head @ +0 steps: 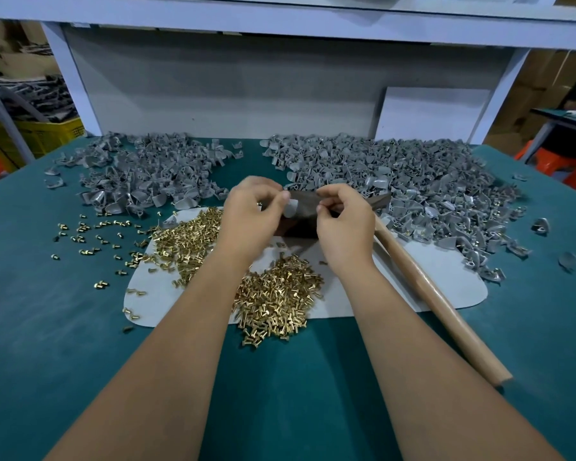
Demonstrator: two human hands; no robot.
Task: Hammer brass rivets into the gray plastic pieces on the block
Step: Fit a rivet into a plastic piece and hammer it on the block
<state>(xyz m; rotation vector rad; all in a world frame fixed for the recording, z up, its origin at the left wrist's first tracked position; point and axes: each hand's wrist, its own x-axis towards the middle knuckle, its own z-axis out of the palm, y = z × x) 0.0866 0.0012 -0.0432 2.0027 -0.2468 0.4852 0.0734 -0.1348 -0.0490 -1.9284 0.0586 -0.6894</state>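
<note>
Left hand: the left hand [251, 211] is curled over the dark block [300, 224], thumb and fingertips pinching a pale gray plastic piece [290, 209] just above it.
Right hand: the right hand [345, 221] is curled beside it, fingertips pinched together near the same piece; whether a rivet sits between them is too small to tell.
Block: it lies between the two hands at the far edge of the gray mat [413, 287], mostly hidden by them.
Brass rivets: one heap [280, 301] sits on the mat's near middle between the forearms, another heap [188, 237] on its left part, and loose rivets [90, 227] are scattered left over the green table [80, 361].
Gray piles: a left pile of plastic pieces [147, 174] and a larger right pile [413, 181] crowd the far side, meeting the mat's far edge and closing in on the block from both sides.
Hammer handle: a wooden handle [446, 314] runs slanting from beside the right hand to the near right, across the mat's right part; its head is hidden behind the hand.
Far edge: a white panel [213, 88] and frame posts rise directly behind the piles.
Open room: bare green table lies along the near edge and far left, and a strip on the right holds only a few stray pieces [541, 226].
Beyond the table: a yellow crate [47, 134] far left, an orange stool [559, 164] far right.
</note>
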